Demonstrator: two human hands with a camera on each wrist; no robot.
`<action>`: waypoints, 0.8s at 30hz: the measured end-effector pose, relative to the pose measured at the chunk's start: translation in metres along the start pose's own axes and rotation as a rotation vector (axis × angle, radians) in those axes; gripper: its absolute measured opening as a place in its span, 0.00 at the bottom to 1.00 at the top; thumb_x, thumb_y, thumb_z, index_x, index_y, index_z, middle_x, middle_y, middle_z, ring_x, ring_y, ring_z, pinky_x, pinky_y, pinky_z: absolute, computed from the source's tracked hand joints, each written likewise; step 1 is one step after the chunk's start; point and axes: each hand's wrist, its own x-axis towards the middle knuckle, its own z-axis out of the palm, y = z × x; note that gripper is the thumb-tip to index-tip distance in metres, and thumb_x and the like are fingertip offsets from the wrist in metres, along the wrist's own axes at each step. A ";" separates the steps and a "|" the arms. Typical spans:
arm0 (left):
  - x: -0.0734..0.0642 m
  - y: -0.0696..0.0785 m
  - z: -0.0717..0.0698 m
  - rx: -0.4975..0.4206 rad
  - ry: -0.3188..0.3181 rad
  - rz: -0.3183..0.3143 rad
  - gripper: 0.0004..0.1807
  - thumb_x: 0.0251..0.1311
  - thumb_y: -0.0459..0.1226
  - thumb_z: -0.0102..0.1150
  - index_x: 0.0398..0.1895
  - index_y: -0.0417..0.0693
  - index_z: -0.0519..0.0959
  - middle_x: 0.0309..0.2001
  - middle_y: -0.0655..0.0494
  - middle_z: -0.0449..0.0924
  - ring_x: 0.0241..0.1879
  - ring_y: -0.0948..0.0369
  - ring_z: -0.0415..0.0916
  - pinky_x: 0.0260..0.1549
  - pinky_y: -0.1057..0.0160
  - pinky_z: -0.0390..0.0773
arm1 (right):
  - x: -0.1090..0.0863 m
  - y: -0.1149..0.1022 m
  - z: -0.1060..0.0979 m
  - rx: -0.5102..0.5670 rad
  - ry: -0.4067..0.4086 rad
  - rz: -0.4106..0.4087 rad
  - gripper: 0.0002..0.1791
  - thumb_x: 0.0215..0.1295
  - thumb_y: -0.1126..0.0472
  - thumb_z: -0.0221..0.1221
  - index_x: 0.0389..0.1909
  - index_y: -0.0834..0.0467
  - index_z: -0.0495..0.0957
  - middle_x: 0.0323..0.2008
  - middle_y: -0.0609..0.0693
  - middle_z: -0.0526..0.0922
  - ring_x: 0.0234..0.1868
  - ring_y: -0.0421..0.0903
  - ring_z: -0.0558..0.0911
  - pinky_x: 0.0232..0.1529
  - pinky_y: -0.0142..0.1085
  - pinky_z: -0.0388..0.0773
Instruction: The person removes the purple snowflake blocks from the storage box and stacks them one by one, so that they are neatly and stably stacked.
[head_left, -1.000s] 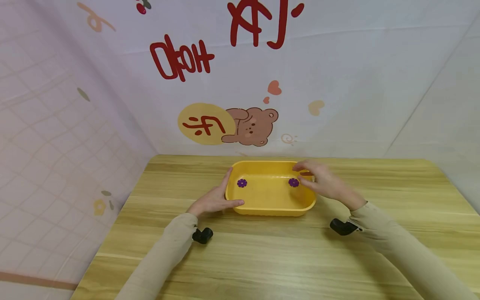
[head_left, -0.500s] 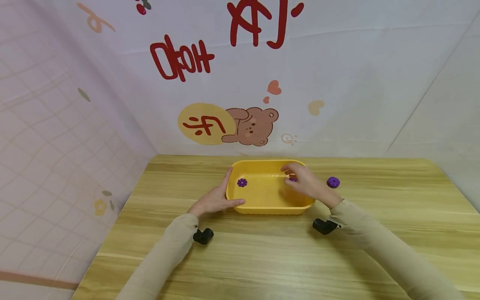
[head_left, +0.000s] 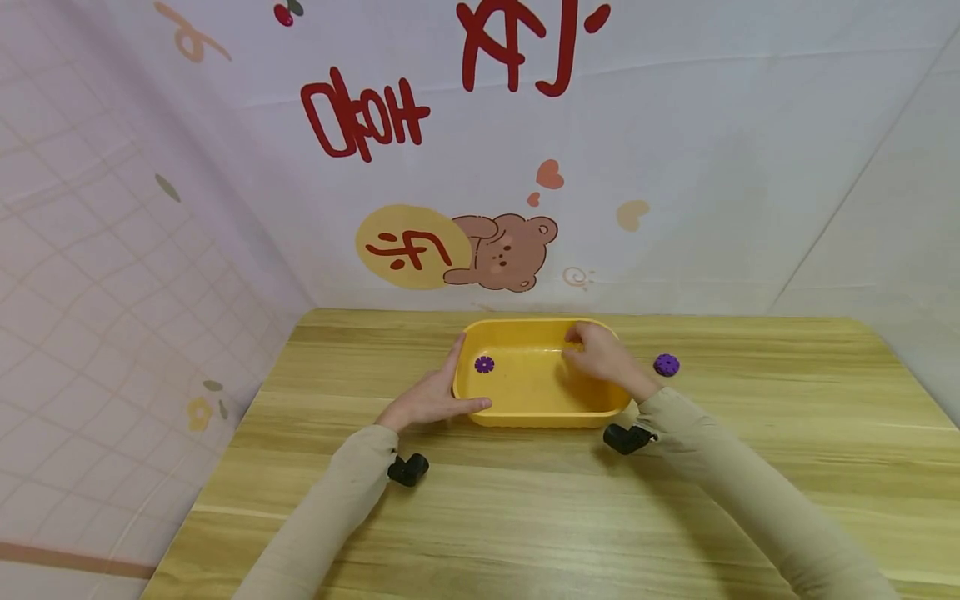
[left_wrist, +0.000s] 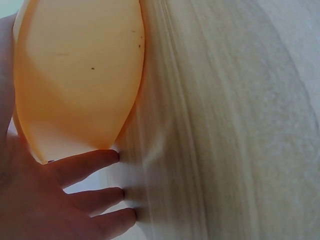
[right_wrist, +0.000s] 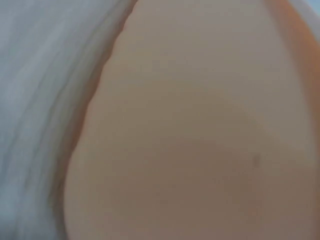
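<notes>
A yellow plastic basin (head_left: pixel 525 387) stands on the wooden table. My left hand (head_left: pixel 431 400) holds its left end, the thumb over the front rim and the other fingers along the outer wall. In the left wrist view, the spread fingers (left_wrist: pixel 82 167) reach the basin's lower edge and the tabletop. A purple snowflake disc (head_left: pixel 484 365) lies inside at the left. My right hand (head_left: pixel 602 358) is inside the right half, its fingertips drawn together. The hand covers the spot of a second purple disc, so whether it holds it is hidden. The right wrist view shows only blurred basin wall (right_wrist: pixel 175 125).
A thick purple piece, like stacked snowflake discs (head_left: pixel 667 365), sits on the table (head_left: pixel 525 517) just right of the basin. A printed cloth wall (head_left: pixel 675 167) rises behind the table's back edge, and another cloth panel (head_left: pixel 112 333) stands at the left.
My right hand has moved left and deeper into the basin, its fingers drawing together. It now hides the right-hand disc and has uncovered the purple piece outside. My left hand stays put.
</notes>
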 end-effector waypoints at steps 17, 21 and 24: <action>0.000 0.002 0.000 0.022 -0.003 -0.007 0.68 0.50 0.61 0.67 0.76 0.61 0.23 0.31 0.52 0.76 0.24 0.58 0.73 0.29 0.61 0.75 | 0.000 0.000 0.019 0.149 -0.071 -0.070 0.15 0.53 0.70 0.66 0.42 0.71 0.78 0.40 0.62 0.82 0.43 0.58 0.78 0.47 0.50 0.75; 0.000 0.002 0.000 0.020 -0.006 -0.013 0.68 0.50 0.60 0.67 0.75 0.63 0.22 0.28 0.51 0.75 0.22 0.59 0.71 0.27 0.61 0.74 | 0.000 -0.003 0.022 0.194 -0.110 -0.051 0.17 0.51 0.71 0.68 0.43 0.70 0.79 0.40 0.61 0.82 0.43 0.57 0.79 0.47 0.48 0.76; 0.000 0.001 -0.001 0.013 -0.006 -0.013 0.67 0.50 0.60 0.67 0.75 0.64 0.22 0.26 0.50 0.75 0.20 0.59 0.70 0.25 0.61 0.74 | 0.002 -0.004 0.023 0.215 -0.163 -0.043 0.18 0.51 0.71 0.68 0.45 0.69 0.79 0.39 0.59 0.82 0.42 0.54 0.80 0.46 0.45 0.77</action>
